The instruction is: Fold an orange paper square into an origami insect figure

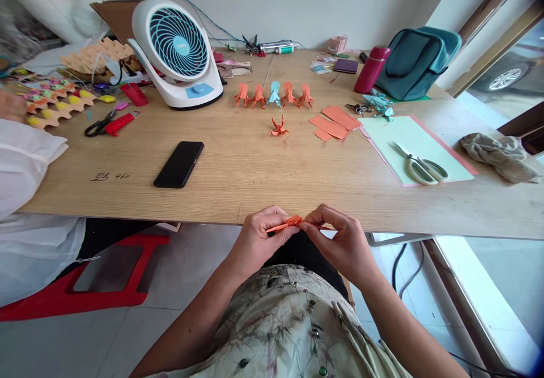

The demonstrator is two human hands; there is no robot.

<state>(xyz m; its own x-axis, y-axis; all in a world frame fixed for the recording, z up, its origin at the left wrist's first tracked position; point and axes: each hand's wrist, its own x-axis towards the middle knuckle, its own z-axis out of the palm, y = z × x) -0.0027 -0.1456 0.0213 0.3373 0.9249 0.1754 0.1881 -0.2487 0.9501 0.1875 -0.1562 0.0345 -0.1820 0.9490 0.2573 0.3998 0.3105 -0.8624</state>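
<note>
Between my two hands, just off the table's front edge, is a small folded piece of orange paper (pixel 293 221). My left hand (pixel 267 232) pinches its left part between thumb and fingers. With thumb and forefinger, my right hand (pixel 335 232) grips its right end. The fingers cover part of the folds. Beyond the hands, an orange folded paper figure (pixel 279 127) stands on the wooden table (pixel 238 168). Behind it is a row of several similar paper figures, orange ones (pixel 288 94) with a light blue one (pixel 273 94) in the middle.
Orange paper strips (pixel 334 126) lie right of the figures. Scissors (pixel 420 165) rest on pale green sheets (pixel 442 140). A black phone (pixel 179 164) and a white fan (pixel 178 49) are at left. A red bottle (pixel 372 70) stands by a teal bag (pixel 419 63). Another person's white sleeve (pixel 25 162) shows at far left.
</note>
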